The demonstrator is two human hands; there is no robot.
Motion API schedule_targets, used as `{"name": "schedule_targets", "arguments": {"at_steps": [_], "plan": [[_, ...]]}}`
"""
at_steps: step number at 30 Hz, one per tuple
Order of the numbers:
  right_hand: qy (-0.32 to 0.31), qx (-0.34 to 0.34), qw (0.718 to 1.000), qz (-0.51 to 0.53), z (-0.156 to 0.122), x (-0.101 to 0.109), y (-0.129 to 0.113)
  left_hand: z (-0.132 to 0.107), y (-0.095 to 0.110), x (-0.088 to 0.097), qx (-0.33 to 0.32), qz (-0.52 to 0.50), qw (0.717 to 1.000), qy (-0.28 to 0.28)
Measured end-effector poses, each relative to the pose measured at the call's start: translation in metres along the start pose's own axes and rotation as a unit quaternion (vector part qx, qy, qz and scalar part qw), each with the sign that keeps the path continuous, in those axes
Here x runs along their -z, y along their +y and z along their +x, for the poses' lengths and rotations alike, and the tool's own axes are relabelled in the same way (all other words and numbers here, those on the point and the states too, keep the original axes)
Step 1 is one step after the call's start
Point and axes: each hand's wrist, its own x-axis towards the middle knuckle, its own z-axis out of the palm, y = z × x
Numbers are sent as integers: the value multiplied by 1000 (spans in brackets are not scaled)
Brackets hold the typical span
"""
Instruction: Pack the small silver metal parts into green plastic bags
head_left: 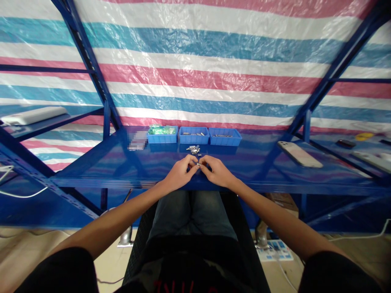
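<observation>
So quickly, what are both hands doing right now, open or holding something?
Left hand: closed, fingertips pinching a small metal piece.
Right hand: closed, fingertips pinching what looks like the same piece.

L hand [182, 173] + R hand [218, 171] pinching small silvery pc [198, 164] btwn fingertips, nr edge of blue tbl [250, 165] | metal pcs heap [193, 149] just beyond | far: L bin [162, 139] w/ green bagged stuff [161, 130], mid bin [194, 139] + R bin [225, 141] w/ small pcs | phone [301, 154] on R | striped sheet [195, 81] behind
</observation>
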Motion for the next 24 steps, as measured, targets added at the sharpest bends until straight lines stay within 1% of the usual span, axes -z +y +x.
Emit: {"name": "schedule_targets", "arguments": {"at_steps": [5,10,14,21,24], "plan": [[-9,-8,1000,0,1,0,0,0,0,0,-17,16,1000,1],[18,0,999,33,-1,-1,1,1,-1,0,1,-2,1000,1],[12,1,1000,8,-1,-1,1,1,-1,0,12,-7,1000,-8],[15,-3,1000,-1,0,-3,1,1,-3,0,-12,8,1000,11],[11,-9,1000,-4,0,-2,1,0,-3,-1,-12,16,1000,17]]}}
